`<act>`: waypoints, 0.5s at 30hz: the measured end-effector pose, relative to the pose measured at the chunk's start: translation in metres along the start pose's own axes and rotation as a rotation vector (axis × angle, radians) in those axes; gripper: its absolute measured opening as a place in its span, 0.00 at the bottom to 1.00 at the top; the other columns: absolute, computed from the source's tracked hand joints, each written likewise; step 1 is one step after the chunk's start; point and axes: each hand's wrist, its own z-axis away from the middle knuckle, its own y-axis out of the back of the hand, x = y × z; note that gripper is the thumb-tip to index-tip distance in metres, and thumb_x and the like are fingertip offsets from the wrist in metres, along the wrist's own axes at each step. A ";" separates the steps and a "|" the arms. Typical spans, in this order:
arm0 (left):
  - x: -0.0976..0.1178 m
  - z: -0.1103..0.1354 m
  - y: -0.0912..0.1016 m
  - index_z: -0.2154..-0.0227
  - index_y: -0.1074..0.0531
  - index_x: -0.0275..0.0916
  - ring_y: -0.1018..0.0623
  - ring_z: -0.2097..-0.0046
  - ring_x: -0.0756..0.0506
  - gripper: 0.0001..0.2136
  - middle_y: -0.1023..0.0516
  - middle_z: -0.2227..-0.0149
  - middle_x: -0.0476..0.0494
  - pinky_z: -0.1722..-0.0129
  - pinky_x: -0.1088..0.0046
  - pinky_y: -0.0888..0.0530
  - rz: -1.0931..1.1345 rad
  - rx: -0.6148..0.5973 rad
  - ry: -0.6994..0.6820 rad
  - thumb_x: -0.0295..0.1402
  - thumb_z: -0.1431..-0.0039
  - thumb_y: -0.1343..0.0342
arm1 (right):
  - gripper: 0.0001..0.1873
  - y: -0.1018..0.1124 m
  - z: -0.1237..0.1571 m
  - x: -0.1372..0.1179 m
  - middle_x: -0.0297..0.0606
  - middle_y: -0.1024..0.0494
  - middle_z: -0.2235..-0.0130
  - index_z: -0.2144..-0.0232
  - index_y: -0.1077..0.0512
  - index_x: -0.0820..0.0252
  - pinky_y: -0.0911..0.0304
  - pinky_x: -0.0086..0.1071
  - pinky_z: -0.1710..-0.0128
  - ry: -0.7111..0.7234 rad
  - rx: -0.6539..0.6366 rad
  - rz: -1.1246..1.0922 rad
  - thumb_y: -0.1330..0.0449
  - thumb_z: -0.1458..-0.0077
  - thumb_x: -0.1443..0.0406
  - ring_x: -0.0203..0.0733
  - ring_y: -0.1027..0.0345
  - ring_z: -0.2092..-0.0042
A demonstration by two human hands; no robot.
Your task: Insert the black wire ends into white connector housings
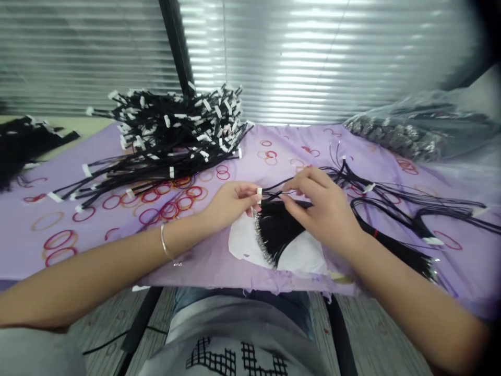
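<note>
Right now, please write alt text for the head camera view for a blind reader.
The left hand and right hand hold a black wire above white paper on purple cloth, beside a pile of white-tagged black wires.

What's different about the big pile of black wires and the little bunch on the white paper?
The big pile of black wires is a tall, messy heap on the purple cloth, while the smaller bunch of black wires lies low and neatly fanned on the white paper. The big pile shows white tags on its ends; the smaller bunch shows silver tips. Both are made of thin black wires.
</note>
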 end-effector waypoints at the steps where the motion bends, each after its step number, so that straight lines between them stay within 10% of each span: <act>1: 0.005 -0.004 0.001 0.71 0.28 0.30 0.30 0.77 0.56 0.07 0.29 0.79 0.49 0.79 0.82 0.35 -0.063 0.004 -0.029 0.29 0.50 0.42 | 0.08 0.001 0.001 0.001 0.41 0.30 0.64 0.65 0.29 0.65 0.40 0.30 0.61 0.018 -0.026 -0.004 0.47 0.45 0.69 0.37 0.36 0.62; 5: 0.028 -0.025 -0.001 0.75 0.29 0.31 0.36 0.80 0.57 0.05 0.33 0.82 0.52 0.80 0.82 0.40 -0.255 0.034 -0.141 0.29 0.51 0.42 | 0.11 -0.011 0.004 0.004 0.42 0.29 0.63 0.62 0.29 0.64 0.39 0.32 0.58 0.137 -0.350 0.000 0.50 0.43 0.68 0.39 0.35 0.60; 15: 0.036 -0.057 -0.013 0.68 0.29 0.28 0.32 0.77 0.56 0.06 0.31 0.77 0.48 0.81 0.82 0.38 -0.212 0.086 -0.154 0.25 0.50 0.45 | 0.09 -0.022 -0.005 0.034 0.43 0.29 0.65 0.66 0.28 0.66 0.41 0.32 0.58 -0.215 -0.445 0.086 0.46 0.44 0.66 0.40 0.36 0.62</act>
